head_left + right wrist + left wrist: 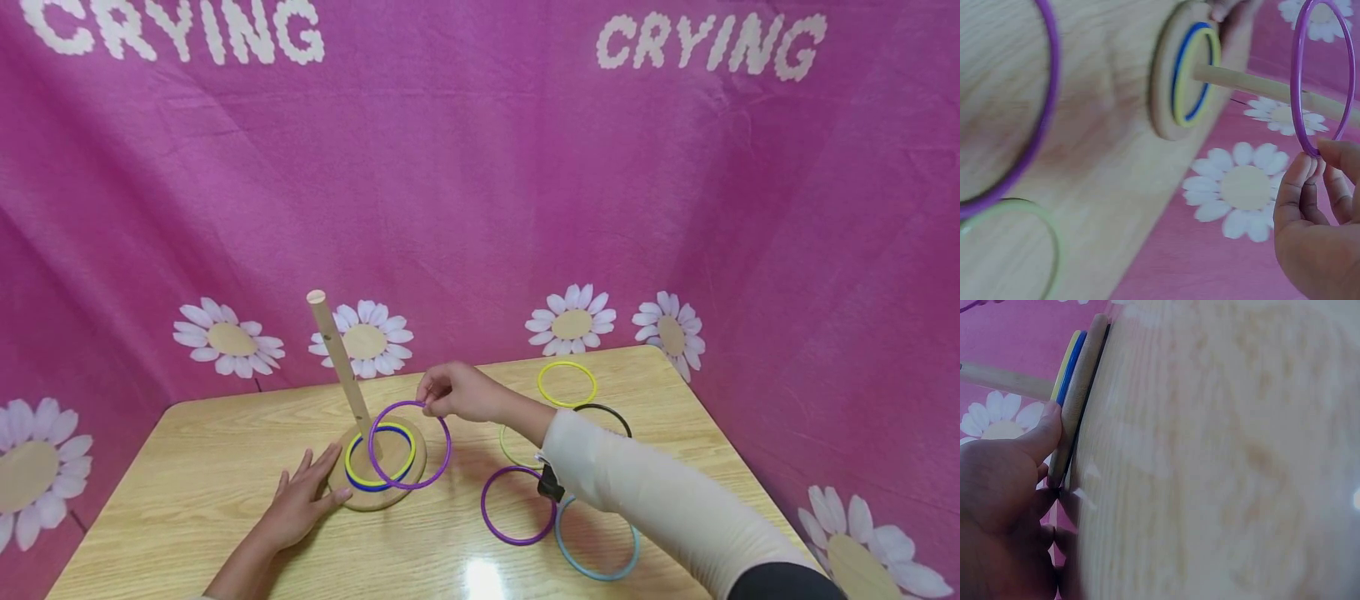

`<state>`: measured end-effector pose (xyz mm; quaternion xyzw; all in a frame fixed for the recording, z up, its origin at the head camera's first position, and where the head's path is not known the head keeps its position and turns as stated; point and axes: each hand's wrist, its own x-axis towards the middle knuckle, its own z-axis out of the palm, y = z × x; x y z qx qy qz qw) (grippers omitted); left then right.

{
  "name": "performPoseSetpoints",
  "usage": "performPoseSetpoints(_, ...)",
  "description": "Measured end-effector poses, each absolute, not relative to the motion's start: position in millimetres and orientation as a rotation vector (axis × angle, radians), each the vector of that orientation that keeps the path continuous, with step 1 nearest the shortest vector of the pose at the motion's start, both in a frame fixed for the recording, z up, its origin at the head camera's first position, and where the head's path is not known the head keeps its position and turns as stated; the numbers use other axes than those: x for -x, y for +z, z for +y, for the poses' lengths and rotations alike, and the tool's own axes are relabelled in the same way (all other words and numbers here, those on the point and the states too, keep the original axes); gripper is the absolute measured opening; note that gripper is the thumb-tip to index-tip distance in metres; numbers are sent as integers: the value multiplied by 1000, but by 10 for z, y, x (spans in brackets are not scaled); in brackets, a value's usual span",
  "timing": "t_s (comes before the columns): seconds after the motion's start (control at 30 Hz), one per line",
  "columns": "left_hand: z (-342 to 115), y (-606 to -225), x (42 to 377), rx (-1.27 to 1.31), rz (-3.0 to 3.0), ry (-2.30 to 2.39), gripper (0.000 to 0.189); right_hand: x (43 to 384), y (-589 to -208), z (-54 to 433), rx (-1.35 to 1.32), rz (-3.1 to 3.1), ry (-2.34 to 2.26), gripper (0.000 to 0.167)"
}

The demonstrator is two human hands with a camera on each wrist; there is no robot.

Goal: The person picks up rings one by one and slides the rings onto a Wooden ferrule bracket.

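My right hand pinches the top of a purple ring between thumb and fingertips. The ring hangs upright in the air beside a wooden peg, overlapping the peg's lower end in the head view. That peg rises from a round wooden base. Around its foot lie a yellow ring and, beneath it, a blue ring. With fingers spread, my left hand rests at the base's left edge, its thumb against the rim in the left wrist view.
Right of the stand, several rings lie on the wooden table: a purple one, a light blue one, a light green one, a black one and a yellow one. A pink flowered cloth hangs behind.
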<state>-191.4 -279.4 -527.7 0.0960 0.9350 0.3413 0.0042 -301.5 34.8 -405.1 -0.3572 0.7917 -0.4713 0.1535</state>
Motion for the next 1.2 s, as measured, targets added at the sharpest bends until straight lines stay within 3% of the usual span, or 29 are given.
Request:
performPoseSetpoints(0.67, -2785, -5270, 1900, -320, 2944, 1087, 79, 3041, -3026, 104, 991, 2303, -1754, 12)
performPoseSetpoints(1.2, -2789, -5269, 1898, -316, 2941, 1091, 80, 3023, -2649, -148, 749, 2285, -1933, 12)
